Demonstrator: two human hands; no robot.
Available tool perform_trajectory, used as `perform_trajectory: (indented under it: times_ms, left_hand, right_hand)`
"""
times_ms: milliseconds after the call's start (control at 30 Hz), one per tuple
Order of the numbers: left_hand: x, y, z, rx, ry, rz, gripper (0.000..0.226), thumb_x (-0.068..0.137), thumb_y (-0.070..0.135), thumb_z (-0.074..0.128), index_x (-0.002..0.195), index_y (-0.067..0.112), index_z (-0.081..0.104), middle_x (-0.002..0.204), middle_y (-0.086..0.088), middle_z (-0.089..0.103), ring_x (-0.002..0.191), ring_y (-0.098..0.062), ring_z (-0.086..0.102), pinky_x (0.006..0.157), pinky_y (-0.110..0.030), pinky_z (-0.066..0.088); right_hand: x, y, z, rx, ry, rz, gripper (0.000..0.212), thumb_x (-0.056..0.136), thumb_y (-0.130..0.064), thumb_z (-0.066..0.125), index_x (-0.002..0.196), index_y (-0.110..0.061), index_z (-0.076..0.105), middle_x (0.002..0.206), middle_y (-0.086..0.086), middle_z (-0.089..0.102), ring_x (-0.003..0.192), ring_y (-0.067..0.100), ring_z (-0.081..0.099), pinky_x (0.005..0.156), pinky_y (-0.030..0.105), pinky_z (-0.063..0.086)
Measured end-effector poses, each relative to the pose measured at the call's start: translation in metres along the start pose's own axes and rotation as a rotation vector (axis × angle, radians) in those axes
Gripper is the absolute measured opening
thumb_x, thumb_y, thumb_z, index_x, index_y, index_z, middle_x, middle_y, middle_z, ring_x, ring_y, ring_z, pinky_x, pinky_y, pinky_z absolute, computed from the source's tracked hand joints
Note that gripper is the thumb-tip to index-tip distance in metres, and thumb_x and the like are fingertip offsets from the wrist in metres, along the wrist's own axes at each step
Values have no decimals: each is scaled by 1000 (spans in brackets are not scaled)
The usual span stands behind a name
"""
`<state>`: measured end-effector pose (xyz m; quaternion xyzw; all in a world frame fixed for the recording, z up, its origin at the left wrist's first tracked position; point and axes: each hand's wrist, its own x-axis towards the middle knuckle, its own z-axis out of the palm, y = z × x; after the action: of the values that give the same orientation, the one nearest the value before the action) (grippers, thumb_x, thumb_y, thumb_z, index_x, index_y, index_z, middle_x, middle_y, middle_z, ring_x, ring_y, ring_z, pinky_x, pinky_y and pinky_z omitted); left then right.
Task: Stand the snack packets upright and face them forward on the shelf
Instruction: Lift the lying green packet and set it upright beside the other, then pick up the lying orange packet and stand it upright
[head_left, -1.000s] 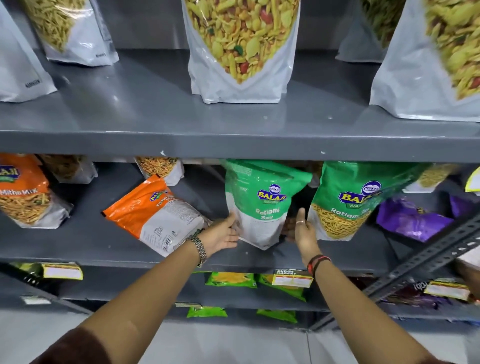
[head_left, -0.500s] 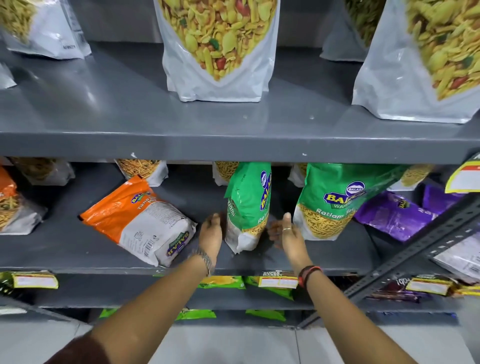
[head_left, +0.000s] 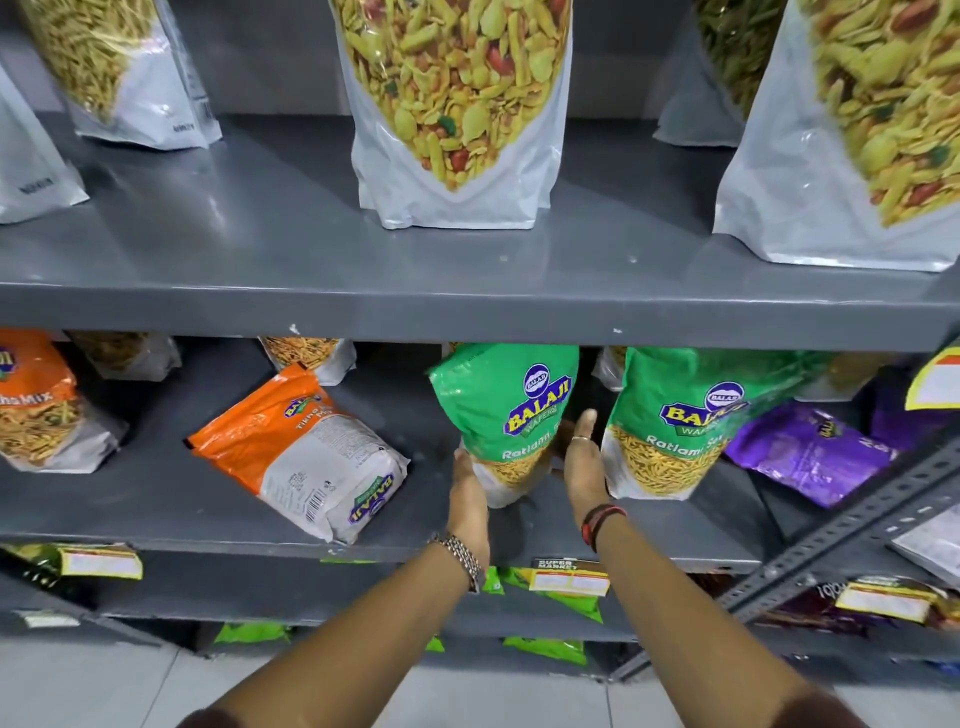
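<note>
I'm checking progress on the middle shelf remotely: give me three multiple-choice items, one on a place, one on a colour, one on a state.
1. Where is the packet that both hands are on?
A. top shelf
B. middle shelf, left of another green packet
C. floor

2. What colour is the packet lying flat on the middle shelf?
A. orange and white
B. blue
C. black

3. How does the held packet stand?
A. face down
B. back forward
C. upright, front forward

Key: B, the held green packet sits left of its twin green packet. A, the flat packet is orange and white. C, the left hand and right hand flank it, logo readable.
</note>
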<state>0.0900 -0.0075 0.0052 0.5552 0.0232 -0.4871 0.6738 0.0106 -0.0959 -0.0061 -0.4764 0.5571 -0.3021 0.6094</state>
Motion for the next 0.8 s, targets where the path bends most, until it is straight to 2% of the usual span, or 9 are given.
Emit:
perform_trajectory:
  times_ms: [233, 300, 367, 467, 533, 600, 633, 700, 800]
  left_hand:
    - [28, 31, 2, 123, -54, -63, 58, 96, 48, 23, 138, 13, 40, 146, -8, 44, 131, -24, 45, 100, -31, 39]
    - [30, 31, -1, 84, -60, -60, 56, 97, 45, 24, 138, 11, 39, 147, -8, 43, 132, -25, 44, 96, -32, 40]
    - [26, 26, -8, 68, -48, -43, 52, 98, 39, 26, 140, 10, 36, 149, -8, 39, 136, -23, 39, 105, -34, 34]
    - [17, 12, -36, 89, 9, -66, 46, 98, 26, 30, 139, 5, 35, 144, -12, 41, 135, -23, 37, 109, -35, 28]
    - [9, 5, -62, 50, 8, -117, 41, 98, 18, 26, 134, 3, 40, 143, -18, 41, 134, -28, 38, 109, -37, 28]
    - [-4, 4, -91, -2, 17, -125, 30, 98, 13, 27, 112, 5, 53, 147, -23, 37, 135, -36, 37, 111, -41, 28]
    - [-10, 3, -107, -21, 21, -115, 28, 98, 11, 28, 107, 4, 53, 147, -25, 36, 129, -37, 44, 108, -40, 32]
    - [-18, 4, -138, -71, 37, -84, 29, 97, 9, 28, 113, 1, 51, 146, -27, 36, 98, -32, 62, 93, -33, 43]
    - [-17, 17, -181, -79, 120, -71, 38, 96, 6, 34, 127, -12, 43, 134, -32, 47, 75, -26, 65, 76, -28, 51]
  right_hand:
    - [-16, 24, -6, 81, 105, -80, 67, 94, -56, 20, 137, -12, 46, 142, 14, 51, 132, 31, 46, 112, 50, 34]
    - [-18, 28, -7, 23, 116, -101, 61, 96, -51, 22, 134, -11, 49, 134, 11, 56, 124, 29, 51, 108, 47, 37]
    - [-18, 35, -9, -105, 115, -94, 46, 98, -37, 30, 123, -6, 52, 116, 13, 59, 103, 24, 53, 94, 36, 41]
    - [-19, 51, -3, -286, -22, 78, 25, 93, -15, 39, 105, -1, 56, 97, 15, 56, 87, 25, 50, 83, 45, 48]
    - [-24, 57, 8, -365, -148, 117, 21, 90, -9, 40, 93, -11, 60, 96, 10, 57, 86, 25, 51, 69, 37, 49]
    - [-28, 57, 26, -386, -238, 78, 25, 88, -6, 40, 80, -20, 58, 97, 7, 58, 85, 23, 51, 58, 26, 40]
    - [-28, 56, 36, -383, -266, 52, 29, 88, -4, 40, 74, -24, 56, 97, 6, 57, 85, 22, 50, 57, 22, 36]
    - [-27, 51, 57, -409, -306, -21, 36, 87, 2, 39, 69, -25, 55, 89, 4, 55, 77, 16, 50, 58, 15, 30]
    - [-27, 34, 95, -516, -331, -122, 31, 91, -1, 38, 74, -15, 60, 66, -3, 48, 62, 11, 44, 59, 18, 34]
